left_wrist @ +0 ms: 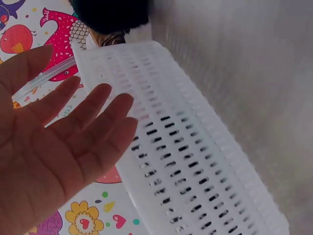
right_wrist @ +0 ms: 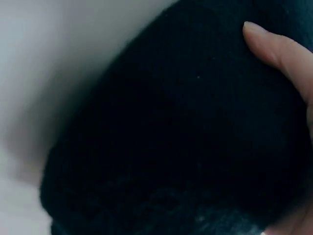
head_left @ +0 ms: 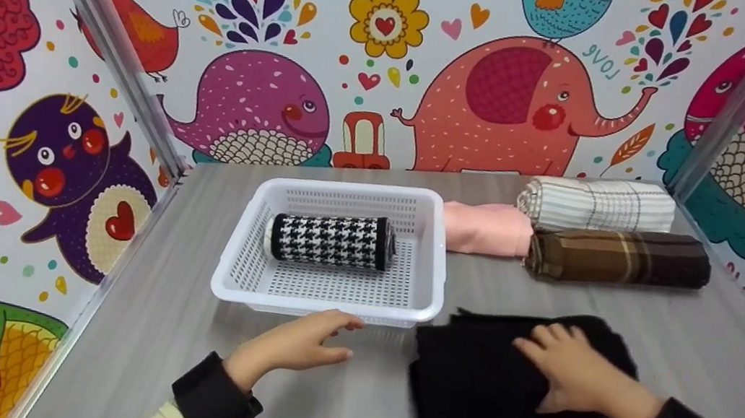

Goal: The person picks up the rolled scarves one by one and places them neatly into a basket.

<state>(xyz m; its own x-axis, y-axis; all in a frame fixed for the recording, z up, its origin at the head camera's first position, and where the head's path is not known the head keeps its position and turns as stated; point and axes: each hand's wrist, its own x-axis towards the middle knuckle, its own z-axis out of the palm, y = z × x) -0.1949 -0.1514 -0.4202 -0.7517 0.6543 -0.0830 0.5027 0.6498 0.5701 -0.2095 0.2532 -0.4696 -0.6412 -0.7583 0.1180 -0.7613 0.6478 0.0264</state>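
Observation:
In the head view, a folded black cloth (head_left: 480,377) lies on the right front part of the table. My right hand (head_left: 575,372) rests on top of it, fingers spread apart and thumb toward the near side. The right wrist view is mostly filled by dark cloth (right_wrist: 161,122), with one digit lying along its surface; the other fingers are largely hidden there. My left hand (head_left: 299,344) hovers near the front rim of a white perforated basket (head_left: 329,309), holding nothing. Its bare palm shows in the left wrist view beside the basket. Inside the basket lies a rolled black-and-white houndstooth cloth (head_left: 332,240).
Right of the basket is a folded pink cloth (head_left: 486,229). Beyond it lie a rolled white striped cloth (head_left: 599,206) and, nearer, a brown plaid roll (head_left: 617,258). Cartoon-printed panels (head_left: 393,59) with metal edge posts border the grey table (head_left: 166,326).

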